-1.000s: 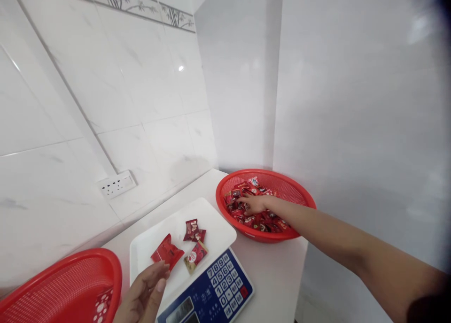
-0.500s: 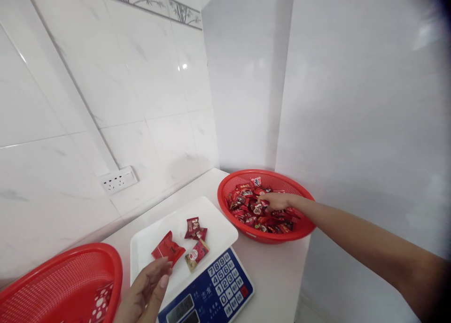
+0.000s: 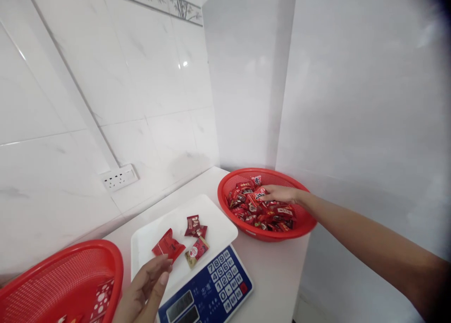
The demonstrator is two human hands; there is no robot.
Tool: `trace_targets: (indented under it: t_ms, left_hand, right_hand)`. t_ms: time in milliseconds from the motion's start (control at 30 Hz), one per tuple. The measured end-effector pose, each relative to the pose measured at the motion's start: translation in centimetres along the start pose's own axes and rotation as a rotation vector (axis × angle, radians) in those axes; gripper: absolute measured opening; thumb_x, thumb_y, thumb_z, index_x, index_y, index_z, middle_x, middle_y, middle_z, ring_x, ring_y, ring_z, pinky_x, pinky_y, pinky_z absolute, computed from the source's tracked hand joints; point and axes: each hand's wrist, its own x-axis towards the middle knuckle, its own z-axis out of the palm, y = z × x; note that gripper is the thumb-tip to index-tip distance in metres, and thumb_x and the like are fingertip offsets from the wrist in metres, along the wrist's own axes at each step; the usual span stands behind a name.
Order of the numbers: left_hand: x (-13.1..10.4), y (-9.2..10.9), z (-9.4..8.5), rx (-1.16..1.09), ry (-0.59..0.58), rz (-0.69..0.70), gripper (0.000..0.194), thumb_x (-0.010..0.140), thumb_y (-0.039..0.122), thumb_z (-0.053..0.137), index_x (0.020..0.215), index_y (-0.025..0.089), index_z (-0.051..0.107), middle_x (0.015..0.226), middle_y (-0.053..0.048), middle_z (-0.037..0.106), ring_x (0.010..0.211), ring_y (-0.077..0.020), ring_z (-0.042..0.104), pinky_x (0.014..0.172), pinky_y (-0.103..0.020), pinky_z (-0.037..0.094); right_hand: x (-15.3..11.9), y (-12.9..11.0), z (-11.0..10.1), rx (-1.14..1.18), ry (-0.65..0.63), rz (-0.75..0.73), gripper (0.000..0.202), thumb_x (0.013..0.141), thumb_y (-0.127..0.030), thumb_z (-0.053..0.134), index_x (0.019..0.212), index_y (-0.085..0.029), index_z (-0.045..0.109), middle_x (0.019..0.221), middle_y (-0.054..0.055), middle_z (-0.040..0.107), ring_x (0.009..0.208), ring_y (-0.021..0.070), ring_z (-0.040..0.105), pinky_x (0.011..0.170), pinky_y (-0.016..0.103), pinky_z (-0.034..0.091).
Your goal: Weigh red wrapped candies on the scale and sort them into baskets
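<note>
My right hand [image 3: 282, 194] is over the right red basket [image 3: 306, 219], its thumb and fingers closed on a red snack packet [image 3: 257, 196] with dark lettering. Beneath it lies a heap of small red wrapped snacks [image 3: 243, 212]. My left hand [image 3: 148, 285] hovers at the front left of the scale's white tray [image 3: 148, 234], fingers curved and apart, with nothing in it. Just beyond its fingertips is a larger red packet [image 3: 169, 246]. Dark red packets [image 3: 193, 225] and a red-and-gold packet [image 3: 196, 252] also lie on the tray.
The blue scale panel [image 3: 211, 290] with keys and display faces me. A second red basket [image 3: 63, 266] stands at the left, with a few packets inside. A wall socket [image 3: 119, 177] is above the white table [image 3: 271, 271]. Walls close in behind and at the right.
My right hand has risen slightly out of the heap and now grips a red packet with dark lettering. My left hand has hardly moved.
</note>
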Motion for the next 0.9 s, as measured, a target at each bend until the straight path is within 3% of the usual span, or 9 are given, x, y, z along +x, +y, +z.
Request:
trace_targets:
  t_ms: [200, 367, 433, 567, 733, 900]
  left_hand:
    - [-0.1, 0.4, -0.2, 0.058, -0.047, -0.014, 0.048, 0.068, 0.053, 0.067, 0.103, 0.020, 0.064, 0.111, -0.010, 0.068, 0.112, -0.0269, 0.058, 0.091, -0.034, 0.050]
    - [-0.5, 0.7, 0.1, 0.091, -0.046, 0.047, 0.041, 0.073, 0.049, 0.064, 0.101, 0.019, 0.064, 0.112, -0.012, 0.066, 0.108, -0.0272, 0.059, 0.090, -0.037, 0.050]
    - [-0.6, 0.7, 0.0, 0.102, -0.056, 0.069, 0.040, 0.075, 0.048, 0.061, 0.103, 0.020, 0.063, 0.111, -0.011, 0.066, 0.108, -0.0259, 0.059, 0.090, -0.037, 0.049]
    - [-0.6, 0.8, -0.3, 0.114, -0.063, 0.090, 0.036, 0.079, 0.046, 0.058, 0.103, 0.020, 0.061, 0.112, -0.010, 0.065, 0.108, -0.0236, 0.059, 0.093, -0.036, 0.046]
    - [-0.7, 0.7, -0.5, 0.074, -0.031, 0.107, 0.033, 0.080, 0.043, 0.058, 0.103, 0.020, 0.060, 0.109, -0.009, 0.066, 0.105, -0.0223, 0.059, 0.092, -0.035, 0.045]
    - [-0.8, 0.7, -0.5, 0.047, -0.003, 0.142, 0.030, 0.081, 0.040, 0.058, 0.105, 0.020, 0.058, 0.106, -0.008, 0.066, 0.103, -0.0205, 0.059, 0.091, -0.034, 0.044]
  right_hand:
    - [-0.1, -4.9, 2.3, 0.028, 0.038, -0.117, 0.032, 0.077, -0.045, 0.061, 0.096, -0.020, 0.059, 0.106, 0.007, 0.066, 0.104, 0.0265, 0.057, 0.085, 0.036, 0.046]
    - [1.0, -9.2, 7.4, 0.124, -0.137, -0.300, 0.031, 0.078, -0.034, 0.059, 0.105, -0.019, 0.057, 0.107, 0.006, 0.067, 0.104, 0.0236, 0.059, 0.087, 0.034, 0.047]
    - [1.6, -10.5, 9.3, 0.032, -0.127, -0.291, 0.039, 0.079, -0.034, 0.057, 0.115, -0.019, 0.055, 0.110, 0.007, 0.066, 0.103, 0.0234, 0.060, 0.085, 0.033, 0.048]
    - [2.3, -11.7, 11.3, -0.242, -0.001, -0.247, 0.058, 0.078, -0.033, 0.059, 0.132, -0.020, 0.045, 0.121, 0.010, 0.061, 0.101, 0.0246, 0.060, 0.087, 0.034, 0.046]
    - [2.1, -12.1, 12.6, -0.348, -0.048, -0.254, 0.042, 0.078, -0.028, 0.056, 0.119, -0.024, 0.058, 0.115, 0.005, 0.065, 0.099, 0.0237, 0.061, 0.087, 0.033, 0.045]
    - [1.6, -12.3, 14.2, -0.406, -0.064, -0.257, 0.041, 0.077, -0.025, 0.057, 0.117, -0.022, 0.060, 0.118, 0.007, 0.063, 0.110, 0.0277, 0.055, 0.093, 0.037, 0.041]
